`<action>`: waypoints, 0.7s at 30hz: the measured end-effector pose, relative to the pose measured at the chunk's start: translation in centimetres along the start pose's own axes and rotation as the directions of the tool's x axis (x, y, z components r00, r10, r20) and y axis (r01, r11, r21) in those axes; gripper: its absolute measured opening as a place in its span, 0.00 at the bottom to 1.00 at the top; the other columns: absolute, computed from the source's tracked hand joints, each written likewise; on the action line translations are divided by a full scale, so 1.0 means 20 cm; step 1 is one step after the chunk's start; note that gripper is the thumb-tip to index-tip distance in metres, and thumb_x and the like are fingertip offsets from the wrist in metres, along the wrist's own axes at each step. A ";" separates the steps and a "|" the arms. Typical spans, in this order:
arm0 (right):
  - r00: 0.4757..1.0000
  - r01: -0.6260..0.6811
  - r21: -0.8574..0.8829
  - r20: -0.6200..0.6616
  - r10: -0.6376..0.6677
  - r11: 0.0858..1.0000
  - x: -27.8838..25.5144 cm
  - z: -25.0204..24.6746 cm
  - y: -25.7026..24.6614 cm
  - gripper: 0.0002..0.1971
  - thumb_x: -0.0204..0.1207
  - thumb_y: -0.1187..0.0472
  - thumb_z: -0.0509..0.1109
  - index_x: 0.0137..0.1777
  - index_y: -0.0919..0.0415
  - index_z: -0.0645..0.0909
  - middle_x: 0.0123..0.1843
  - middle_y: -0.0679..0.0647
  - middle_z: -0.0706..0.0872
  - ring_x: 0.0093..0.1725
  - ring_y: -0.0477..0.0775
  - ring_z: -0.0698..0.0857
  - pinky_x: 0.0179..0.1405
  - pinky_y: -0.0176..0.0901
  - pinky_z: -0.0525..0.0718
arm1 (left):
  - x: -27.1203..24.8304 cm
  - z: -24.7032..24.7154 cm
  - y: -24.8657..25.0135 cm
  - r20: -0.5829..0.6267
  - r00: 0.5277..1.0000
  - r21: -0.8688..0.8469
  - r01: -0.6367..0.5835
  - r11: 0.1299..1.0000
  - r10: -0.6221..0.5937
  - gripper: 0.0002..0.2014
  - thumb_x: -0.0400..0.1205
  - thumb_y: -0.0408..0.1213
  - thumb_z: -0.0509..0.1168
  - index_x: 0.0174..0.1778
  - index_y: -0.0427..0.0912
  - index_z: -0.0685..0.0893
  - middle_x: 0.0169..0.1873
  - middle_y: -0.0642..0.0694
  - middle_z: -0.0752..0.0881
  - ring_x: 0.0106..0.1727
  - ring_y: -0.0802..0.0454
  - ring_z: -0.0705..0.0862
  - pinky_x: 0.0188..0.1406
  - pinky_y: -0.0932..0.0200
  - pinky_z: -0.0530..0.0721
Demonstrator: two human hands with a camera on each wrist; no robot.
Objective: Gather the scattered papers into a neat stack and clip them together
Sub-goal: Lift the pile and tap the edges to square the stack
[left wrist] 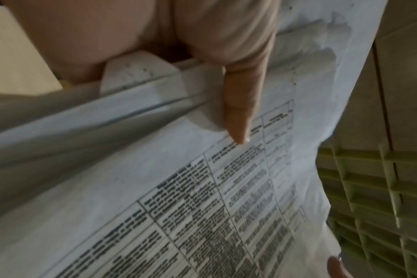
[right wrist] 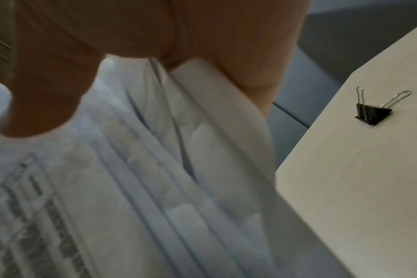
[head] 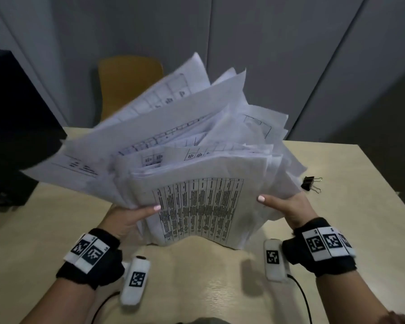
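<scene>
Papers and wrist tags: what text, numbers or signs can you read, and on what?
Top sheet of the papers: printed table, too blurred to read.
Sheets behind: table fragments, unreadable.
Wrist bands: square coded markers, no words.
Binder clip: no marking visible.

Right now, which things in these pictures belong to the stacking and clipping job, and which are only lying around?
Belong to the job:
- papers, held upright on the table by the left hand and the right hand, edges still uneven
- binder clip, lying on the table, untouched

Only lying around:
- yellow chair behind the table
</scene>
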State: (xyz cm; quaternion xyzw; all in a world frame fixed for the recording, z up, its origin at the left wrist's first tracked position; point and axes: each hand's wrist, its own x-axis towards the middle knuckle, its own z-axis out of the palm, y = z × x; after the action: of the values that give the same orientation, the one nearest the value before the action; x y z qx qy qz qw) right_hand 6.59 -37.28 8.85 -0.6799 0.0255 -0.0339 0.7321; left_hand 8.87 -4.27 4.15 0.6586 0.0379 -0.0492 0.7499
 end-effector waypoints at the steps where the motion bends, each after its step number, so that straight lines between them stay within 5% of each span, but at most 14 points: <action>1: 1.000 -0.008 -0.001 0.014 0.008 1.000 0.01 0.01 0.00 0.23 0.55 0.74 0.76 0.50 0.56 0.80 0.37 0.45 0.92 0.39 0.45 0.90 0.34 0.35 0.86 | 0.00 0.02 0.01 -0.005 1.000 -0.010 0.003 1.000 -0.003 0.36 0.43 0.50 0.85 0.49 0.47 0.89 0.50 0.49 0.91 0.55 0.51 0.88 0.60 0.49 0.81; 6: 0.990 0.046 -0.108 -0.127 -0.060 0.993 0.01 0.04 0.00 0.17 0.63 0.75 0.77 0.46 0.56 0.81 0.40 0.45 0.88 0.34 0.32 0.85 0.35 0.30 0.83 | 0.02 0.03 0.00 -0.095 0.995 -0.010 -0.019 1.000 0.018 0.29 0.46 0.55 0.84 0.40 0.47 0.91 0.47 0.48 0.92 0.56 0.42 0.87 0.68 0.37 0.76; 10: 0.974 0.120 -0.043 -0.187 -0.126 0.992 0.00 0.01 -0.03 0.21 0.59 0.76 0.78 0.50 0.58 0.81 0.35 0.40 0.90 0.36 0.34 0.86 0.34 0.27 0.83 | 0.04 0.01 0.05 -0.033 0.987 -0.096 -0.159 0.983 0.156 0.31 0.45 0.51 0.86 0.45 0.51 0.91 0.50 0.50 0.91 0.59 0.44 0.85 0.63 0.41 0.81; 14: 0.992 0.103 0.007 -0.076 -0.102 0.995 -0.01 0.00 -0.03 0.25 0.52 0.73 0.81 0.49 0.54 0.83 0.40 0.45 0.92 0.43 0.46 0.89 0.42 0.39 0.88 | 0.05 -0.02 0.08 0.044 0.976 -0.110 -0.206 0.972 0.212 0.33 0.44 0.50 0.86 0.48 0.53 0.91 0.50 0.54 0.91 0.57 0.53 0.87 0.57 0.54 0.85; 17: 0.993 0.113 -0.040 -0.026 -0.114 0.993 0.01 0.05 -0.02 0.23 0.56 0.77 0.78 0.46 0.53 0.82 0.38 0.42 0.91 0.41 0.41 0.88 0.41 0.36 0.87 | 0.05 0.03 0.08 0.039 0.981 -0.047 -0.188 0.981 0.190 0.38 0.42 0.51 0.86 0.49 0.45 0.88 0.47 0.52 0.91 0.54 0.54 0.87 0.52 0.58 0.87; 21: 0.986 0.167 -0.072 -0.017 -0.168 0.983 0.03 0.09 -0.03 0.23 0.61 0.80 0.75 0.46 0.51 0.81 0.38 0.39 0.90 0.41 0.38 0.87 0.40 0.32 0.84 | 0.05 0.01 0.10 -0.029 0.988 -0.019 -0.149 0.989 0.148 0.40 0.43 0.55 0.85 0.52 0.44 0.87 0.51 0.47 0.91 0.58 0.48 0.87 0.65 0.43 0.80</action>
State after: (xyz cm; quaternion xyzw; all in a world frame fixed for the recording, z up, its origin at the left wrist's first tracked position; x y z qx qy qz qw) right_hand 7.27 -35.64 9.58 -0.7046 -0.0221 -0.1024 0.7018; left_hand 10.01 -4.24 5.94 0.6522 -0.0006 0.0163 0.7579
